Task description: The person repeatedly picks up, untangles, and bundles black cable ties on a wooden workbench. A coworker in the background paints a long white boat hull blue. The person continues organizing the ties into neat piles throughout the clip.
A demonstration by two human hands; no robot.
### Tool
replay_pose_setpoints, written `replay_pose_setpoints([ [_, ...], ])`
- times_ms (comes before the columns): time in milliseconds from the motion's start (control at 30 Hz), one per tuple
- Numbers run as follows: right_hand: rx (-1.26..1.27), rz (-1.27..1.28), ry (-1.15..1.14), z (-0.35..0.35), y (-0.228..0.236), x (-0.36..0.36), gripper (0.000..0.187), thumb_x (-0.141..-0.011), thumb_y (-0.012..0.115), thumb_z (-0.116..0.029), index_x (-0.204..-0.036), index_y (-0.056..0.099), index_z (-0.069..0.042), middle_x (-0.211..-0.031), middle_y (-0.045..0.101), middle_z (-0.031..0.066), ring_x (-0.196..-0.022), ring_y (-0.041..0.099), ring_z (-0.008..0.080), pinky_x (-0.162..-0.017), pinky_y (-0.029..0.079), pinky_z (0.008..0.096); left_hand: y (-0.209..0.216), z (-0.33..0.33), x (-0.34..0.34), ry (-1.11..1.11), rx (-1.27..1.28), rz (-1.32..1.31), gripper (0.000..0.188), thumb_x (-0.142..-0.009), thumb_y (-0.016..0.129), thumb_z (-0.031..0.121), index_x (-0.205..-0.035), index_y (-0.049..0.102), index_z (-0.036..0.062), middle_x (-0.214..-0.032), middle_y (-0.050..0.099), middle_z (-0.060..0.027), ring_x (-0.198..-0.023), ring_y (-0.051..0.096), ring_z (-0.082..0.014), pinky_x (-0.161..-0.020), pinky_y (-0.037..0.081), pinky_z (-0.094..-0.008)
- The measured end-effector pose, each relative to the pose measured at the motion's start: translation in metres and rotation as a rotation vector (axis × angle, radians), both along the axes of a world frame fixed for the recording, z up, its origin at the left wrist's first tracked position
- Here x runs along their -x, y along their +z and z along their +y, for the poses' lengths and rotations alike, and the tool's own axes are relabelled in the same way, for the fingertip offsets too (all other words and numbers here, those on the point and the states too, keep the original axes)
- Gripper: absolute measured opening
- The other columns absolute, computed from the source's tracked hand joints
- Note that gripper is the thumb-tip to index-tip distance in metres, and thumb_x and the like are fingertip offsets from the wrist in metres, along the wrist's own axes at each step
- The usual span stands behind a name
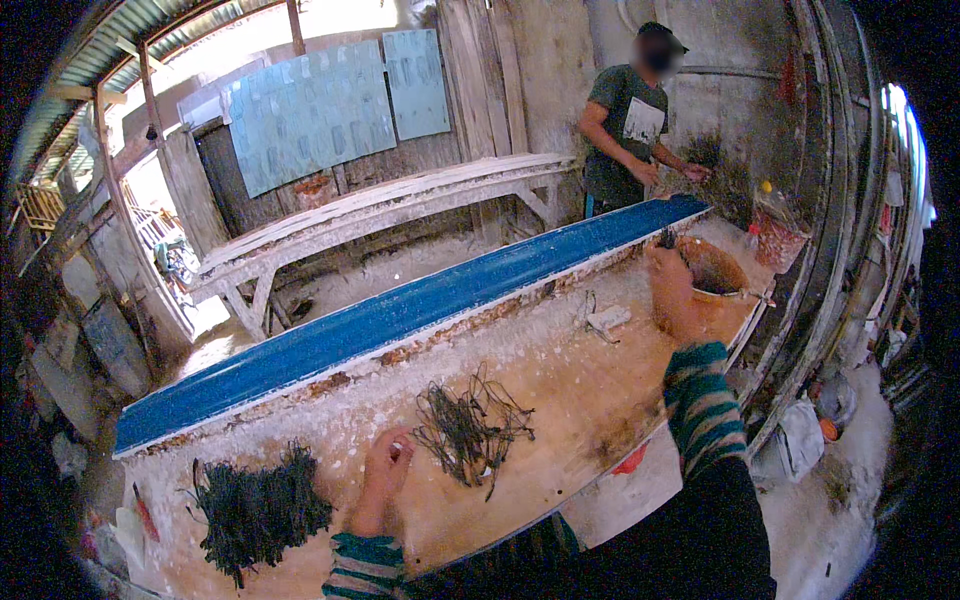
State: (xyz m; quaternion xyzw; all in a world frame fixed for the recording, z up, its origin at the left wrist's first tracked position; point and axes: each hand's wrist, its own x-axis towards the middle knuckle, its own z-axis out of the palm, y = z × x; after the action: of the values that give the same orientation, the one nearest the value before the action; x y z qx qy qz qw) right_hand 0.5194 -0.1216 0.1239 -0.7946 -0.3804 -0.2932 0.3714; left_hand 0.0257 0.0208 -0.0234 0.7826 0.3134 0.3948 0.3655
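Note:
My left hand [380, 468] is low over the worktable, its fingers curled in; what they hold, if anything, is too small to make out. Just right of it lies a loose tangle of thin black cords [470, 425]. On its other side is a thick, neatly laid bundle of black cords [262, 510]. My right hand [676, 292] reaches forward beside an orange bucket [722, 296], blurred by motion. A small dark bit shows at its fingertips, and its fingers are not clear enough to read.
A long blue board [420, 310] runs along the table's far edge. A white scrap [608, 320] lies on the worktable [570, 400]. Across from me a person [630, 130] stands at the board's far end. A plastic bag [778, 235] is behind the bucket; a whitish bench [400, 205] stands beyond.

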Motion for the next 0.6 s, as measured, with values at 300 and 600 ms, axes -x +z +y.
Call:
replay_pose_setpoints([
  [300, 0.522, 0.337, 0.058, -0.005, -0.024, -0.141, 0.033, -0.073, 0.049, -0.014, -0.104, 0.059, -0.011, -0.098, 0.061, 0.0167, -0.089, 0.058, 0.0316, -0.080, 0.044, 0.0397, 0.014, -0.008, -0.002, 0.072, 0.029, 0.067, 0.028, -0.077, 0.059, 0.004, -0.105, 0.056, 0.0068, -0.078, 0.053, -0.0038, -0.062, 0.049, -0.0097, -0.054, 0.043, -0.0223],
  [600, 0.827, 0.435, -0.083, 0.009, -0.082, -0.239, 0.032, -0.069, 0.055, -0.020, -0.098, 0.061, -0.010, -0.092, 0.061, 0.0180, -0.088, 0.058, 0.0344, -0.080, 0.044, 0.0413, 0.015, -0.002, 0.001, 0.118, -0.029, 0.128, 0.027, -0.076, 0.060, 0.005, -0.102, 0.057, 0.0060, -0.078, 0.055, -0.0049, -0.065, 0.051, -0.0121, -0.058, 0.043, -0.0241],
])
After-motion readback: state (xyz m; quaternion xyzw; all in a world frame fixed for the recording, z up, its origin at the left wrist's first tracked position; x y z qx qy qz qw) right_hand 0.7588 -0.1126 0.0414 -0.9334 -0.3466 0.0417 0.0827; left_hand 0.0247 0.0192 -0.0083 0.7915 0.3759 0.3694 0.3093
